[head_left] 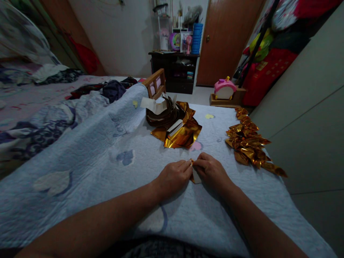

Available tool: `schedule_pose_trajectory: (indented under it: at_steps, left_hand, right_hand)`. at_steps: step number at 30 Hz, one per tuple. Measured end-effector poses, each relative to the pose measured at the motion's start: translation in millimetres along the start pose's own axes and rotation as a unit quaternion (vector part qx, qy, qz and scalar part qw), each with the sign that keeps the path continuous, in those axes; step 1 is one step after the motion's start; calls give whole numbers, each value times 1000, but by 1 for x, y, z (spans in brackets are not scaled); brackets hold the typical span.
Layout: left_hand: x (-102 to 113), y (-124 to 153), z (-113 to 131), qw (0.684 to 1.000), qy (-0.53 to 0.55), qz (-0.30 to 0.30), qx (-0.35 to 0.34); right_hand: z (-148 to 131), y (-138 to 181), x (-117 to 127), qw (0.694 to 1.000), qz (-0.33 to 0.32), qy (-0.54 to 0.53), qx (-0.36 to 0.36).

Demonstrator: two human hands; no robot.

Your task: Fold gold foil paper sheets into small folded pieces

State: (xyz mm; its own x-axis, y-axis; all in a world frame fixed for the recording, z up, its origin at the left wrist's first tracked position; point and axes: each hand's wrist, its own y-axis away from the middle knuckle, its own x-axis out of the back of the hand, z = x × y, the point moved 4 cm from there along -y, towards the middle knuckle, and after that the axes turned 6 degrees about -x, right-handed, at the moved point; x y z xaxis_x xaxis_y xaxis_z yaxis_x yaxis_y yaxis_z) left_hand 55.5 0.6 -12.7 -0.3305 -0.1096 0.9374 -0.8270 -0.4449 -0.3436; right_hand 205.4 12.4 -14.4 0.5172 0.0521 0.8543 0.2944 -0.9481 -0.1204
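Note:
My left hand (174, 176) and my right hand (213, 171) meet low over the bed, both closed on one small sheet of gold foil paper (197, 177). Its pale backing faces up and a thin gold edge shows. The fingers of both hands pinch its upper edge, and the right hand covers part of the sheet. Beyond my hands lies a loose pile of gold foil sheets (185, 134). On the right, several folded gold foil pieces (248, 141) lie heaped in a row near the bed's edge.
A light blue quilt (107, 186) with heart shapes covers the bed. Behind the foil sheets sits a dark round stack of paper (161, 116) beside a wooden bed rail (156, 83). A pink toy case (225, 89) stands past the bed's far end. Crumpled bedding (53, 118) lies left.

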Motion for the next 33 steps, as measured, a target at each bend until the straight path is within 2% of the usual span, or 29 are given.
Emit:
schedule_pose_trajectory:
  at_steps: [9,33]
  left_hand:
    - [0,-1,-1,1000,-5,-4,-5]
    - [0,-2,-3,1000,0,2,-2]
  right_hand:
    - [-4,3,6,999,-21,45,19]
    - [-5,3,7,999,-27,15,29]
